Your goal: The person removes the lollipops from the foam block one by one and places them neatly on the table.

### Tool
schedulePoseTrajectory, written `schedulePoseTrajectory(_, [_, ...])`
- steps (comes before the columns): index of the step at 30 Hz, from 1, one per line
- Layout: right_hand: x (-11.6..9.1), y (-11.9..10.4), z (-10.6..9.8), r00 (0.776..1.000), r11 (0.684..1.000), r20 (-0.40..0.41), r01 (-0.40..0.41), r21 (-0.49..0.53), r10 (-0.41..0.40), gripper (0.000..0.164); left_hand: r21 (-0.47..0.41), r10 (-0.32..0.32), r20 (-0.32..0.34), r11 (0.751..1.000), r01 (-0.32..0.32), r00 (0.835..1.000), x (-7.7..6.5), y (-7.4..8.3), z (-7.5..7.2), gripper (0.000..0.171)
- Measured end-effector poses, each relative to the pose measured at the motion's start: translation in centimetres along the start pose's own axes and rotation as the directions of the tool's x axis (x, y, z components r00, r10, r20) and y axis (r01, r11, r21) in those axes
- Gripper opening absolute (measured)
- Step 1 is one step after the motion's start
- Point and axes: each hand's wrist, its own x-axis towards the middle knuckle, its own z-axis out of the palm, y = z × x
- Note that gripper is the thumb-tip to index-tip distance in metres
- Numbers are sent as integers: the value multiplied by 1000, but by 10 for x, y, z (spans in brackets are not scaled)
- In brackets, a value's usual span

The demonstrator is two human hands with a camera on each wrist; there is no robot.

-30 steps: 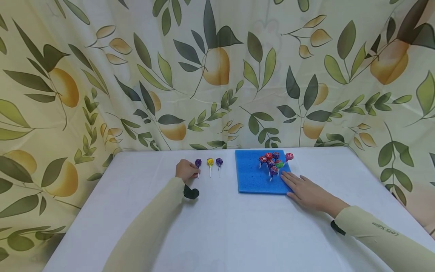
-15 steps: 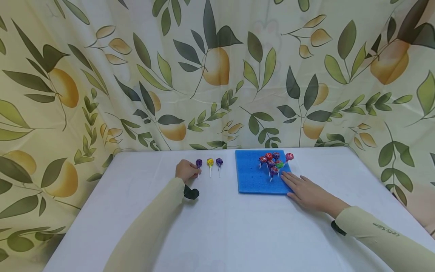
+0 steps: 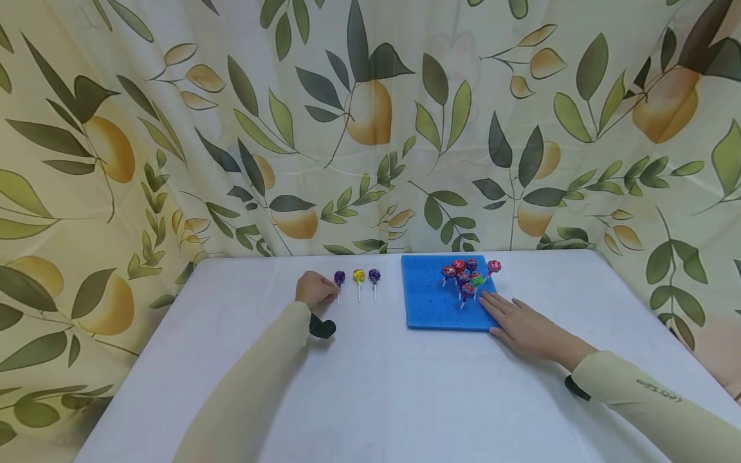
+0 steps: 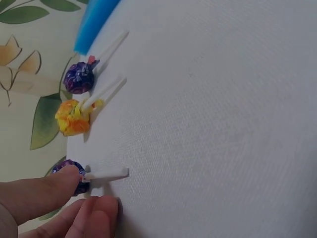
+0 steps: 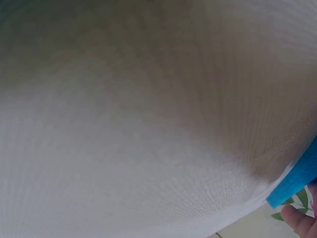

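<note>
A purple-wrapped lollipop (image 3: 339,278) lies at the left end of a short row on the white table. My left hand (image 3: 314,289) is right at its left side; in the left wrist view the thumb (image 4: 65,179) overlaps the candy head, while the bent fingers (image 4: 99,215) stand apart below the white stick. Beside it lie a yellow lollipop (image 3: 359,276) and another purple lollipop (image 3: 374,276). My right hand (image 3: 523,326) rests flat, fingers straight, on the right edge of a blue foam board (image 3: 425,308). Several lollipops (image 3: 467,291) stand stuck in this board.
A pink-red lollipop (image 3: 494,266) leans out past the board's right edge. The white tablecloth (image 3: 382,392) spreads in front of the board, and a leaf-and-fruit patterned curtain (image 3: 370,180) hangs behind the table's back edge.
My left hand has drawn slightly left while the purple lollipop stays in the row. The right hand and the foam board have not moved.
</note>
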Motion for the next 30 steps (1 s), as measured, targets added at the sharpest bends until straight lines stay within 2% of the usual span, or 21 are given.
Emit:
schedulePoseTrajectory(8, [0,0,1,1000,1000,-3,2,-1,-2,64,-8,30,1,1000,-30,1000,4,-1,-4,19])
schedulePoseTrajectory(12, [1,0,1,1000,1000,1,-2,-2,2,64,-39,94,-45,995,-95,995,6,0,-1,21])
schedulePoseTrajectory(16, [1,1,2,1000,1000,3,0,-5,0,64,-46,228,-130,971,-236,965,6,3,7,21])
schedulePoseTrajectory(20, [1,1,1,1000,1000,3,0,-3,0,64,-102,316,-167,937,-335,934,0,13,18,22])
schedulePoseTrajectory(25, [1,0,0,1000,1000,10,-2,1,2,64,-168,413,-159,884,-437,897,-7,28,34,23])
schedulePoseTrajectory(30, [0,-1,-2,1000,1000,12,0,9,0,64,-232,474,-102,844,-484,875,-15,42,55,23])
